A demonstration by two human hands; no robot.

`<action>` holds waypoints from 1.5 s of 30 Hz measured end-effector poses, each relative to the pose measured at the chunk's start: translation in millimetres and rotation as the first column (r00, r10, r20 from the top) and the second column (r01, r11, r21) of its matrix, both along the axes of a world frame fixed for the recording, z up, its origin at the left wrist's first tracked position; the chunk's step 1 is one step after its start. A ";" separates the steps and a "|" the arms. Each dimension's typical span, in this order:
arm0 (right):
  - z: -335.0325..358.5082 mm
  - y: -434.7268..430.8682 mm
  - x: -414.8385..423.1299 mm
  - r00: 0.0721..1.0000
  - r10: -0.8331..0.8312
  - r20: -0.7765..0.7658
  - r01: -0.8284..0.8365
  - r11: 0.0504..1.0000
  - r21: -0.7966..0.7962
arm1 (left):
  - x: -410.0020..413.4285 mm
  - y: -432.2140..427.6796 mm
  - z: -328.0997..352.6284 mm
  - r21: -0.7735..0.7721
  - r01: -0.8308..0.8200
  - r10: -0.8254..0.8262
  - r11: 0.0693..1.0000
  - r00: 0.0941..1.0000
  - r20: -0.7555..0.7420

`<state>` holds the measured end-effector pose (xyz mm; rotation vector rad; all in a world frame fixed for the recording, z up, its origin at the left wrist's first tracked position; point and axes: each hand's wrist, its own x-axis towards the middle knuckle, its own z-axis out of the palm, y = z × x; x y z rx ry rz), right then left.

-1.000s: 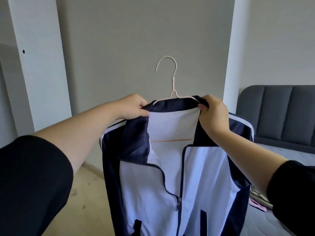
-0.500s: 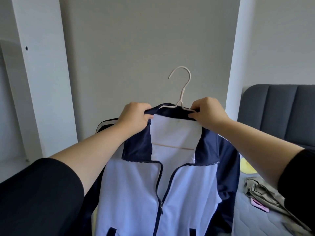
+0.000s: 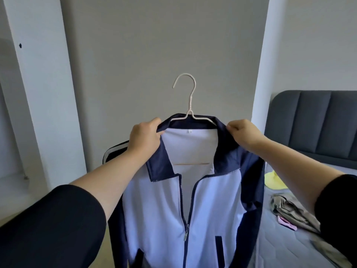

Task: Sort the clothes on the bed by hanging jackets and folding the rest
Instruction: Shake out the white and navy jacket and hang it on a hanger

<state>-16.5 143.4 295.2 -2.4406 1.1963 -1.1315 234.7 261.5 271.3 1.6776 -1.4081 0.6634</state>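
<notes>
While left hand (image 3: 144, 138) and right hand (image 3: 243, 132) pinch collar (image 3: 157, 163) ends, jacket (image 3: 158, 206) hangs on hanger (image 3: 190, 97) between them

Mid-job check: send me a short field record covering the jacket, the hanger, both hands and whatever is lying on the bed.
jacket: white and navy jacket, draped on the hanger, held up before a grey wall; zip closed low, open at the collar
hanger: pale wire hanger, hook free, on no rail
left hand: left hand grips one collar edge
right hand: right hand pinches the other collar edge
bed: grey bed holds a yellow garment, khaki garment, pink item
status: not yet hung
</notes>
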 end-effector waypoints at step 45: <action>31.6 75.4 -320.6 0.695 -0.637 0.332 0.717 0.590 -0.371 | -291.0 -47.6 47.7 0.026 0.280 -0.281 0.960 0.959 0.039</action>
